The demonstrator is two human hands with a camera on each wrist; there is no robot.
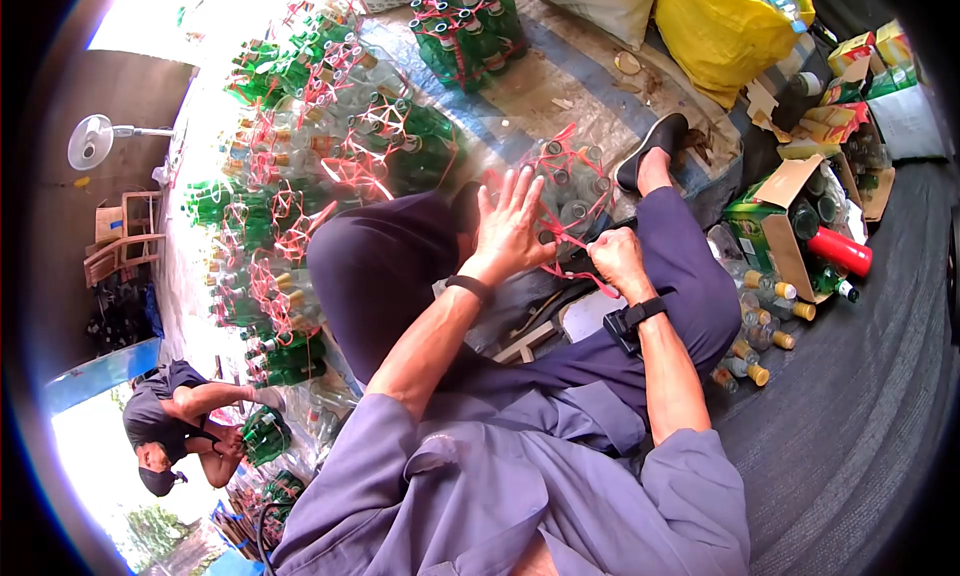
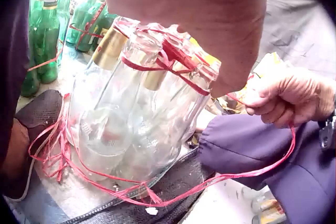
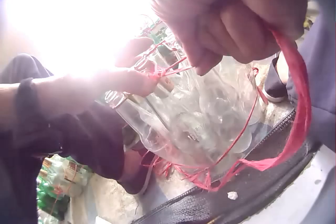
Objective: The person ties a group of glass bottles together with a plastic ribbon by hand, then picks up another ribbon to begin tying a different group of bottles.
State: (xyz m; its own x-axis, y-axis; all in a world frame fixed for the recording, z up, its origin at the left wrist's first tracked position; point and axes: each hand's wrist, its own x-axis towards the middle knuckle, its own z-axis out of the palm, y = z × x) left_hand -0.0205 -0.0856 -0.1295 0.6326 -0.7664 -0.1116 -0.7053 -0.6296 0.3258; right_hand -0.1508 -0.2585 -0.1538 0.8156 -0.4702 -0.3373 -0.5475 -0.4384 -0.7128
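Observation:
A bundle of clear glass bottles [image 2: 131, 124] stands between the knees, red plastic string [image 2: 173, 66] wound around its necks. My left hand [image 1: 508, 221] lies over the bottle tops with its fingers straight and spread; in the left wrist view its palm side covers part of the necks. Close by on the right, my right hand [image 1: 620, 261] is curled around the red string, which runs taut from its fingers to the necks. In the right wrist view, a loose length of string [image 3: 299, 103] loops down from that right hand [image 3: 236, 22] toward the bundle's base.
Many tied green and clear bottles [image 1: 290, 206] stand at left, another green bundle [image 1: 465, 36] ahead. At right are a carton of bottles [image 1: 775, 221], loose bottles [image 1: 755, 321] and a yellow bag [image 1: 710, 26]. Another person [image 1: 180, 416] sits at lower left holding green bottles.

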